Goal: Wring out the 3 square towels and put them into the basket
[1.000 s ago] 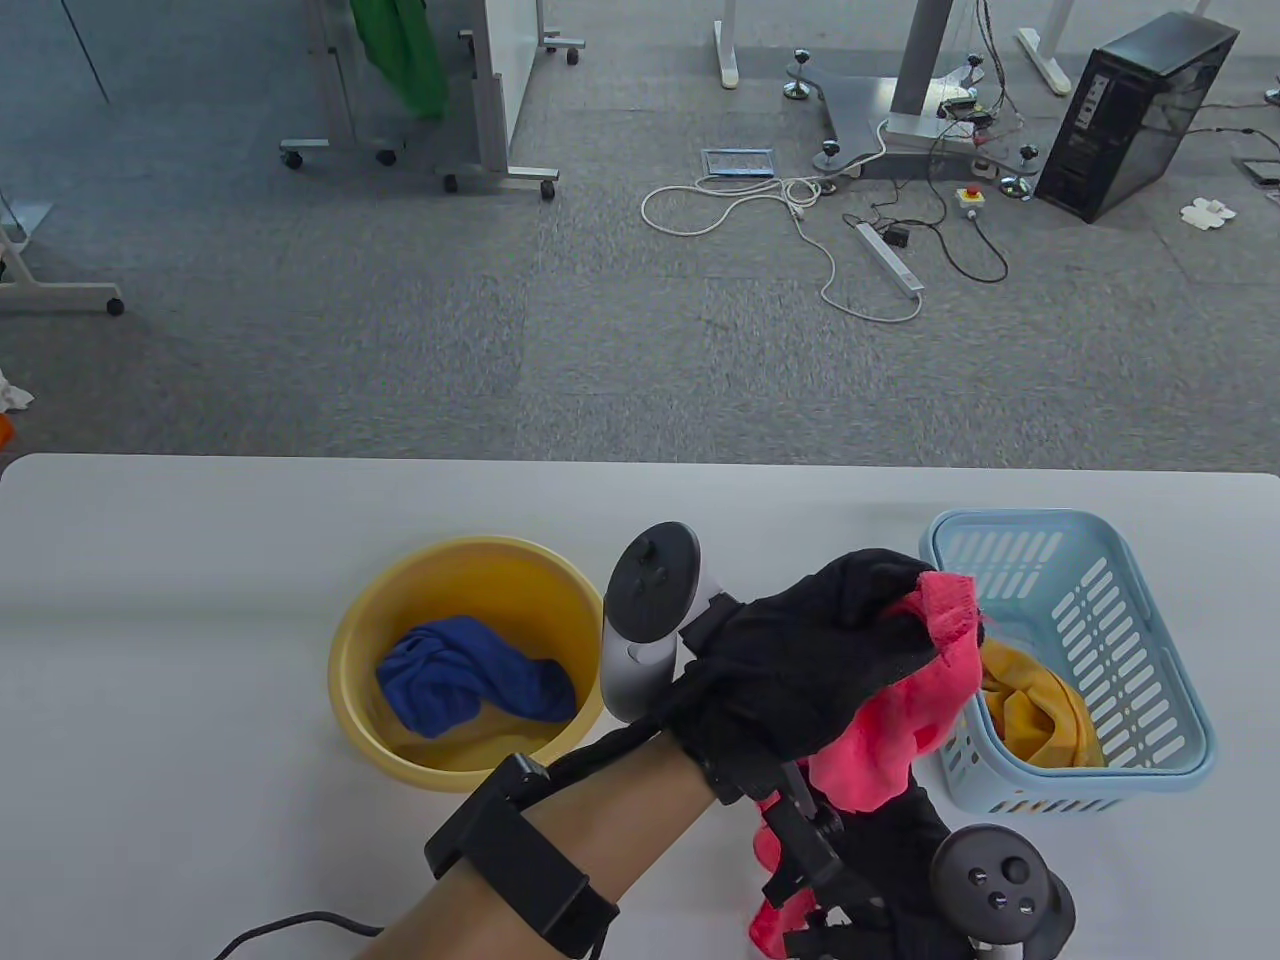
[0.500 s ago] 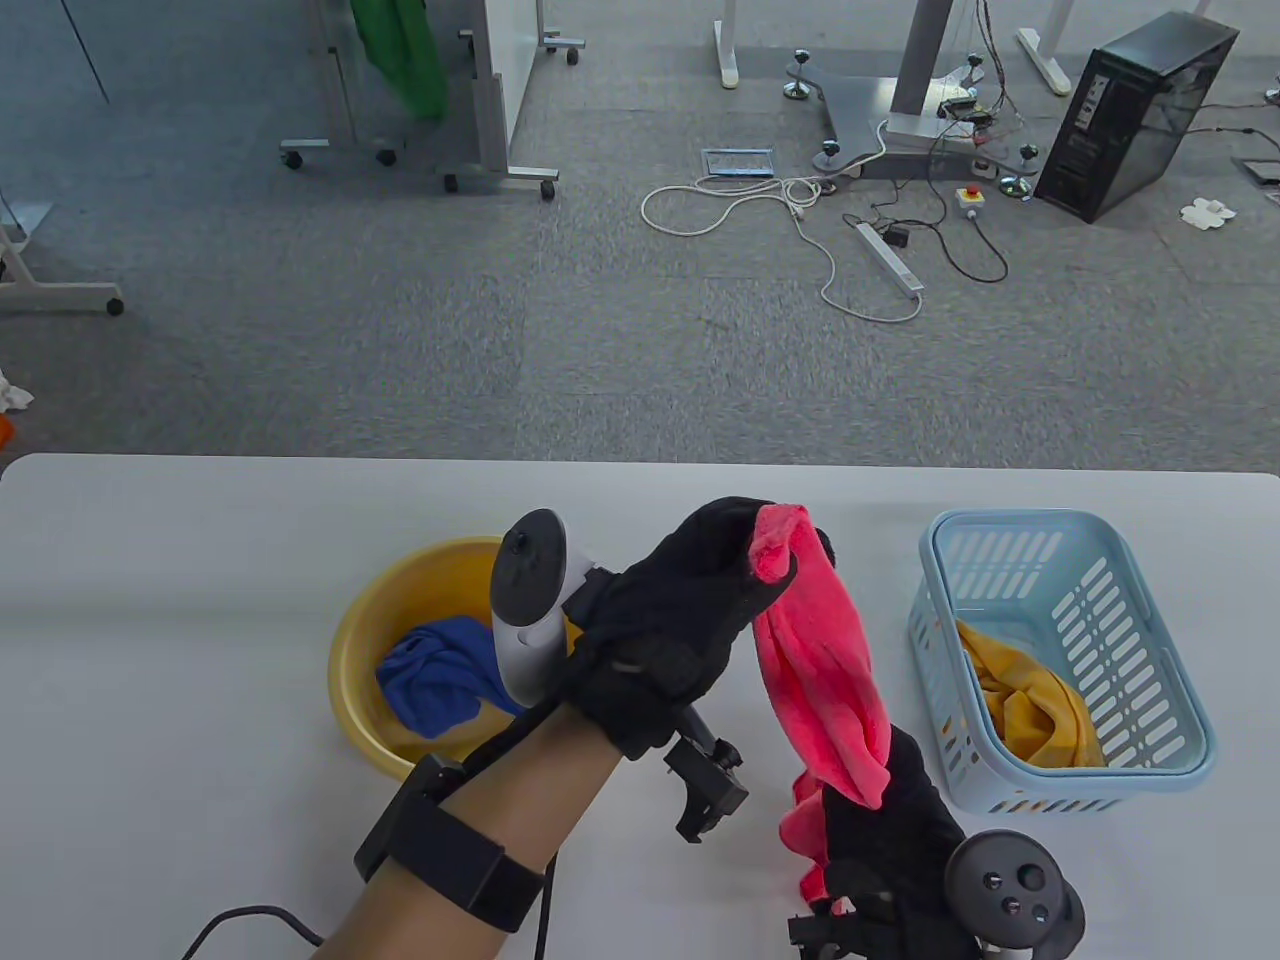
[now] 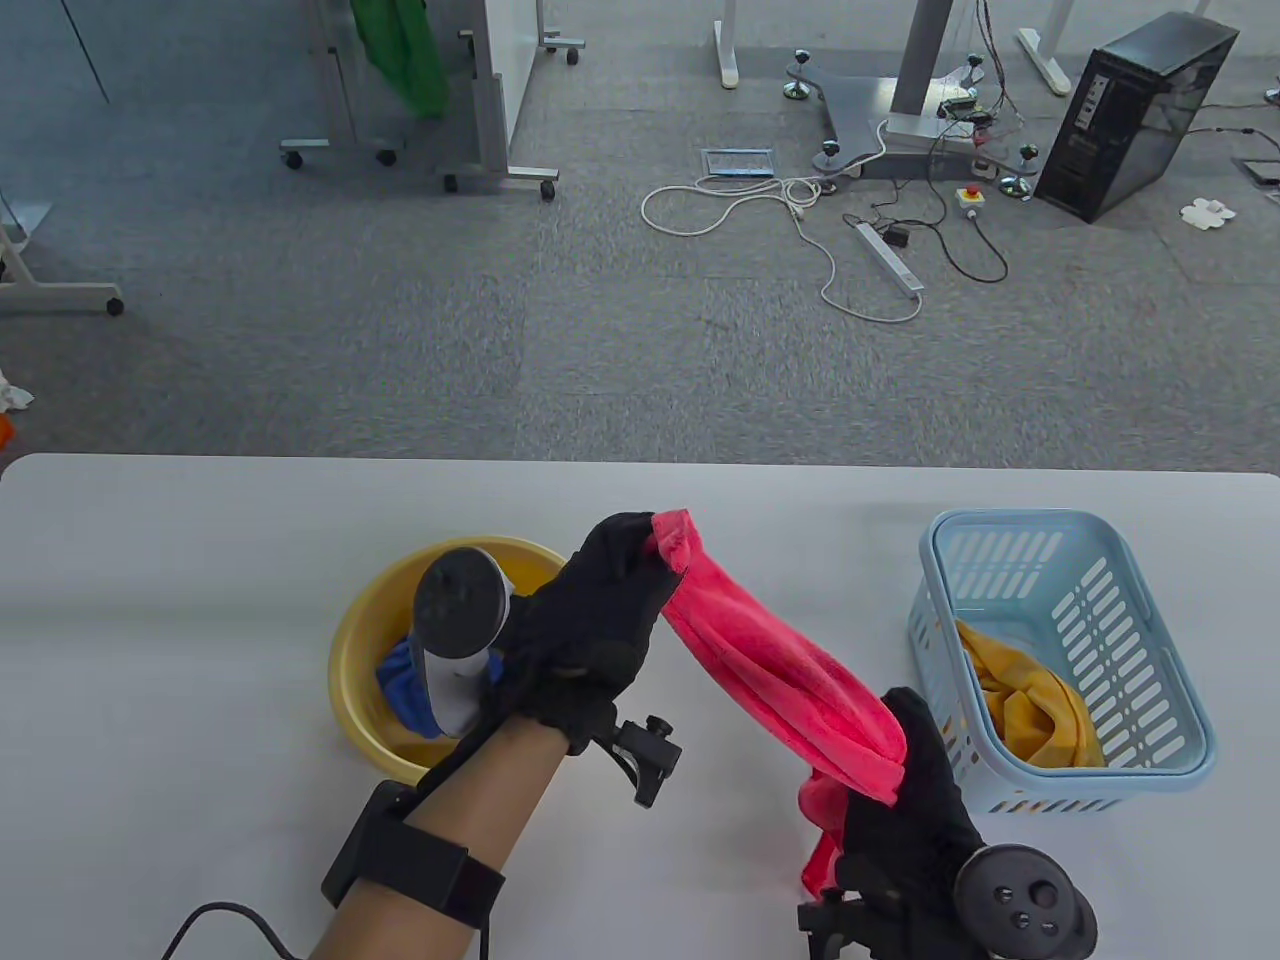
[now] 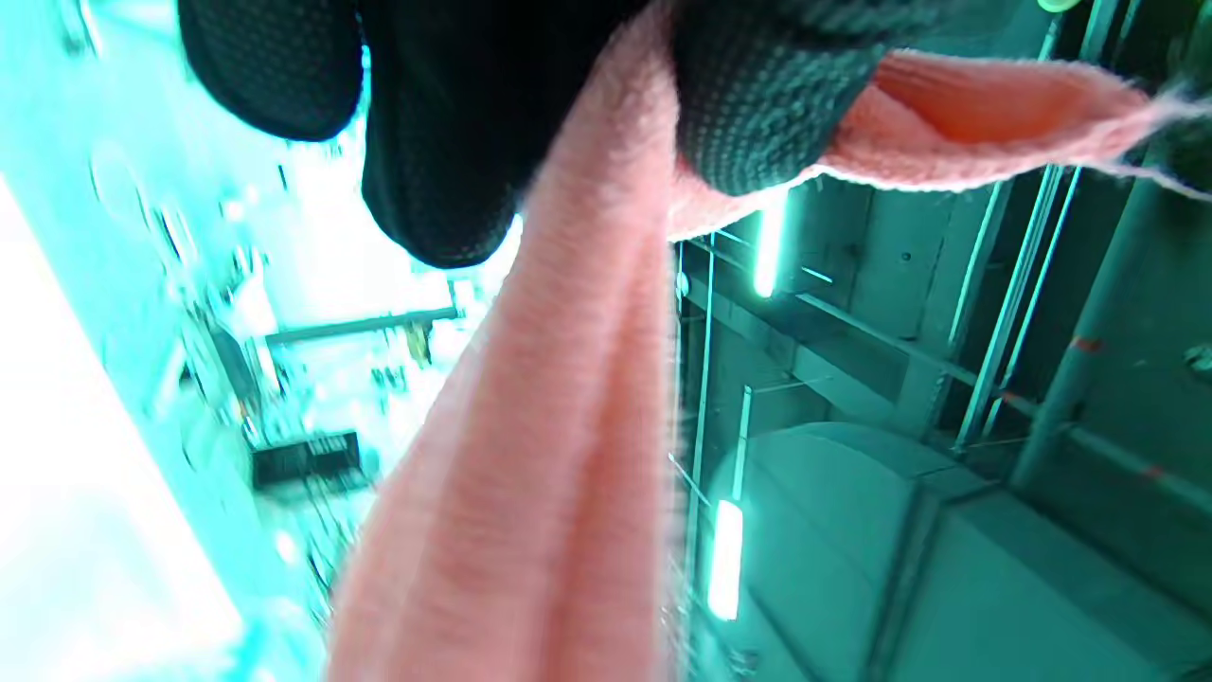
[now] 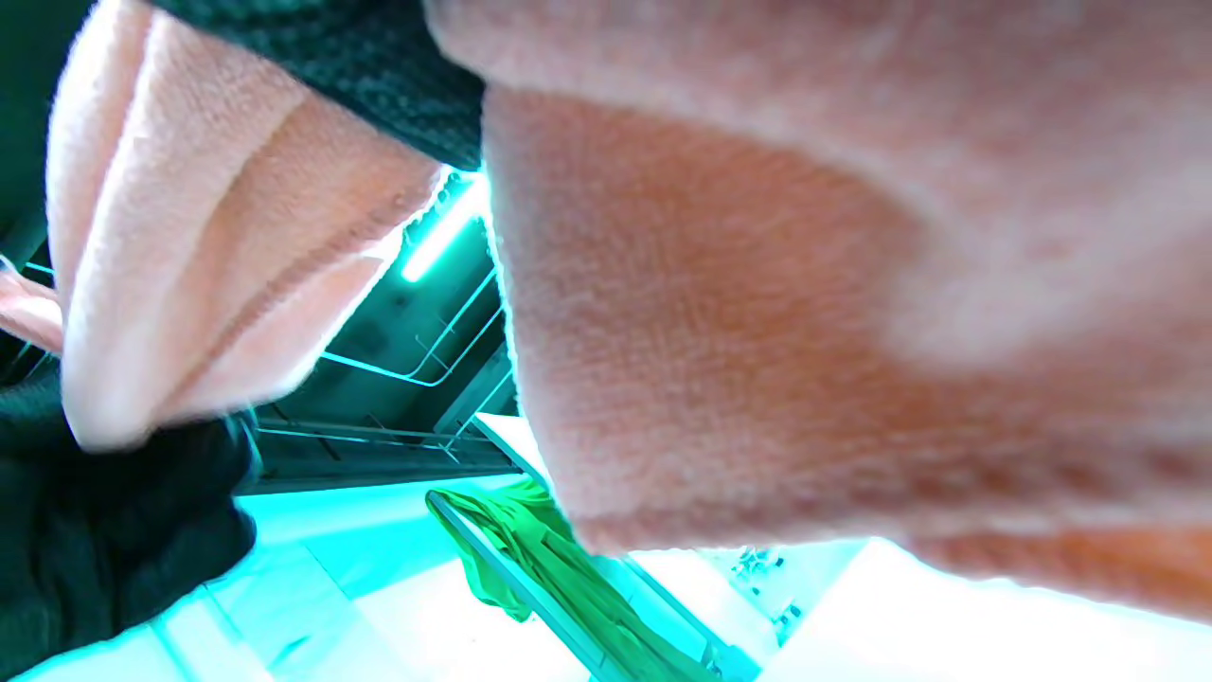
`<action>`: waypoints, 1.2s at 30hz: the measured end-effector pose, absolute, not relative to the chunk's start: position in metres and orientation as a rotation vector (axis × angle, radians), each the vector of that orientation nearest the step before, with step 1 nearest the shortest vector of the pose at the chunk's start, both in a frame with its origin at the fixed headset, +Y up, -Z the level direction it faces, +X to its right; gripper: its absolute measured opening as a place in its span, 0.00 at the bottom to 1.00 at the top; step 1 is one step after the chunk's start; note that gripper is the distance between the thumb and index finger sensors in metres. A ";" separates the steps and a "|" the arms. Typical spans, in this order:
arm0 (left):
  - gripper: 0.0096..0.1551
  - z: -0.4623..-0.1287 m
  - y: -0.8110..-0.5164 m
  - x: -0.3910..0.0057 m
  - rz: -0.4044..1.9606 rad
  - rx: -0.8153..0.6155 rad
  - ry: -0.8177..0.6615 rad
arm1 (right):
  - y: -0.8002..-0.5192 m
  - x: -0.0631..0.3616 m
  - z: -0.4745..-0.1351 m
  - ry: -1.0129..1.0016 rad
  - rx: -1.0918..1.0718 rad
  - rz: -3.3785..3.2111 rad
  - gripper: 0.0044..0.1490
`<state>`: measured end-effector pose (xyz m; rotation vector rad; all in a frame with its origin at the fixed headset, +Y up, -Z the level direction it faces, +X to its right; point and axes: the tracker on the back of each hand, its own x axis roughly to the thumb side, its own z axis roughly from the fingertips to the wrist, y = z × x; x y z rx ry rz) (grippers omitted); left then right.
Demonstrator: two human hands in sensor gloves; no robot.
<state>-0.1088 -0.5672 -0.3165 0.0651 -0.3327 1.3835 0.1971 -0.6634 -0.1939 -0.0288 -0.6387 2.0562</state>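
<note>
1. Two gloved hands stretch a pink terry towel above the white table's near edge: left hand and right hand each grip an end.
2. Beside them, a light-blue plastic basket holds a crumpled yellow towel.

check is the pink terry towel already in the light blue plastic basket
No, the pink terry towel is stretched between both hands beside the light blue plastic basket.

The left hand and its tracker covered most of the blue towel in the yellow basin. The right hand was cut off by the table view's bottom edge. The pink towel filled the right wrist view, blurred, hiding the fingers there.
</note>
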 end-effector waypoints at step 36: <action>0.37 -0.265 -0.748 -0.043 1.460 -0.151 -0.136 | -0.660 0.210 -0.194 -0.662 0.174 1.619 0.39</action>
